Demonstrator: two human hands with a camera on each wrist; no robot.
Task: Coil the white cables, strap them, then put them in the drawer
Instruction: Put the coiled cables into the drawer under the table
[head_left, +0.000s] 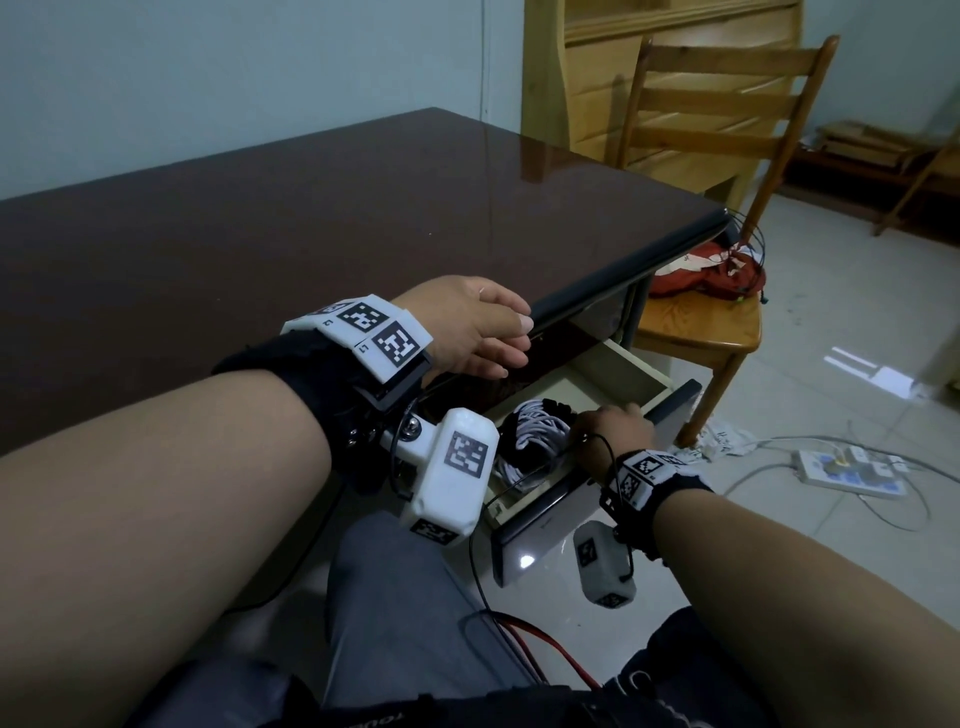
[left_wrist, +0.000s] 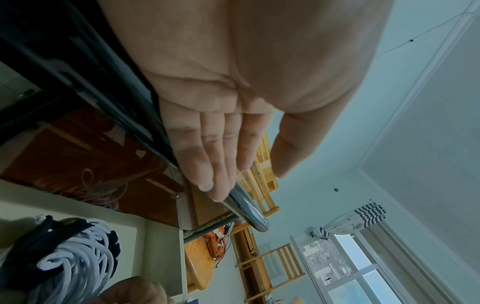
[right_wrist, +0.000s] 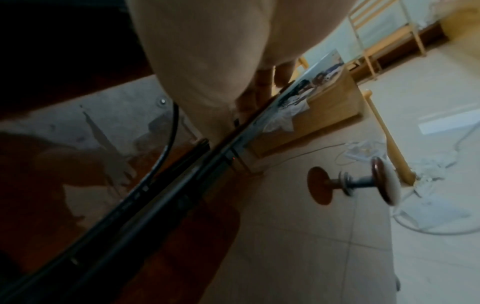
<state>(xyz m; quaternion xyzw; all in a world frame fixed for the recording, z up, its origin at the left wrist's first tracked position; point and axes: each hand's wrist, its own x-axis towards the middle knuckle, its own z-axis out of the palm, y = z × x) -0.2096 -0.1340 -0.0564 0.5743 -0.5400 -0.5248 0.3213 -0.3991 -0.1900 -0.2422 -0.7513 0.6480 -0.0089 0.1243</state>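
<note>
A bundle of coiled white cables (head_left: 535, 431) bound with black straps lies in the open drawer (head_left: 623, 384) under the table; the left wrist view shows the coiled white cables (left_wrist: 78, 261) at lower left. My left hand (head_left: 498, 338) rests on the table's front edge above the drawer, and the left hand's fingers (left_wrist: 221, 164) lie straight along the metal rim, holding nothing. My right hand (head_left: 618, 421) sits on the top edge of the drawer front (head_left: 670, 410), just right of the bundle. Its fingers (right_wrist: 262, 82) curl over that edge, above the round drawer knob (right_wrist: 384, 181).
The dark glossy table top (head_left: 260, 234) spreads to the left. A wooden chair (head_left: 696, 332) with a red bag (head_left: 696, 275) stands right behind the drawer. A power strip (head_left: 852, 470) with cords lies on the tiled floor. Red and black wires (head_left: 545, 649) run by my lap.
</note>
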